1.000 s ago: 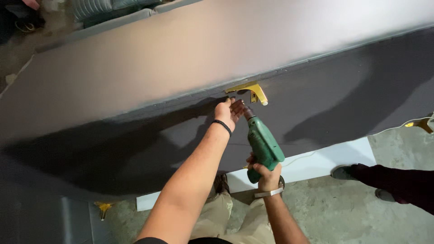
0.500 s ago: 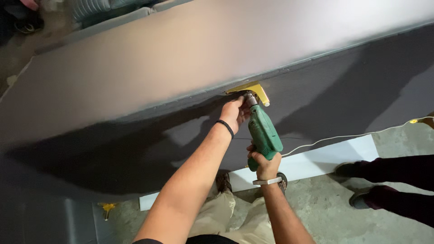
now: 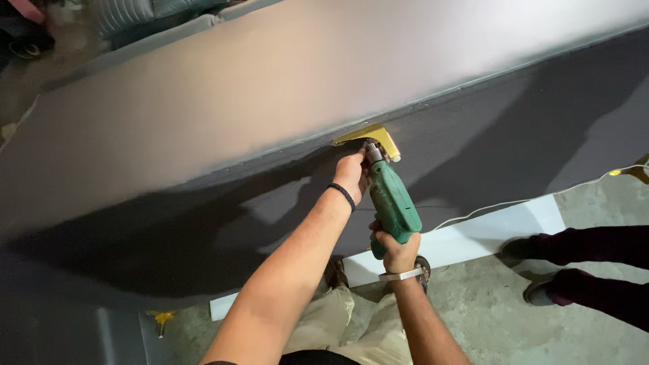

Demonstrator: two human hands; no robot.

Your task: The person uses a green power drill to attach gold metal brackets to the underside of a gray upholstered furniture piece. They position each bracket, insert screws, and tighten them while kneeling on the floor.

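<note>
Green drill point(image 3: 393, 201) tilting up, nose pressing against gold bracket point(image 3: 376, 138); bracket sitting at seam of grey upholstered panel point(image 3: 203, 135).

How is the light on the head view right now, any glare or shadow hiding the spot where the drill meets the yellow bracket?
Head view: soft glare washes the upper panel pale; the lower face is dim, with arm shadows left of the left hand. The yellow bracket is lit and sharp; the drill in the right hand is clear, its tip partly hidden by the left hand.
</note>
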